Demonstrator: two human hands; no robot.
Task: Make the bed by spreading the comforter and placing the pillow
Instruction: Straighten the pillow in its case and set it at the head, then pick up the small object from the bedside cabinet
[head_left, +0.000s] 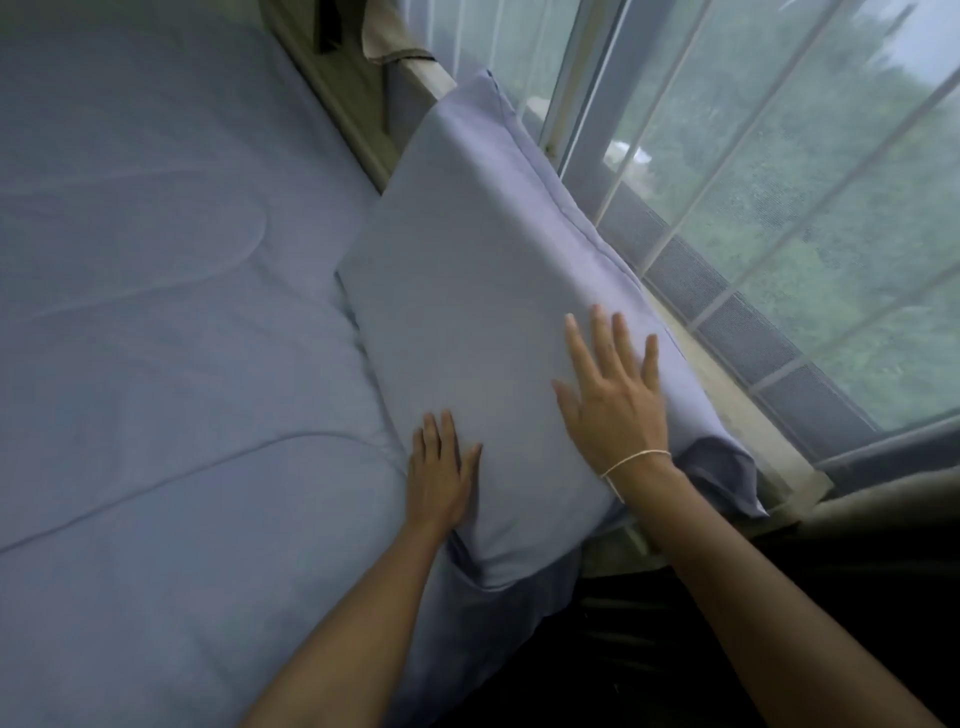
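A pale blue-grey pillow (467, 291) lies at the head of the bed, leaning along the window sill. The comforter (156, 312) of the same colour is spread flat over the mattress to its left. My left hand (439, 473) rests flat on the pillow's near left edge, fingers straight. With spread, straight fingers, my right hand (613, 395) presses flat on the pillow's right side; a thin white band circles its wrist.
A large window (779, 182) with white bars runs along the right, its sill (727, 395) right behind the pillow. A beige cloth (389, 31) hangs at the top by a wall panel. Dark floor lies below the bed's near corner.
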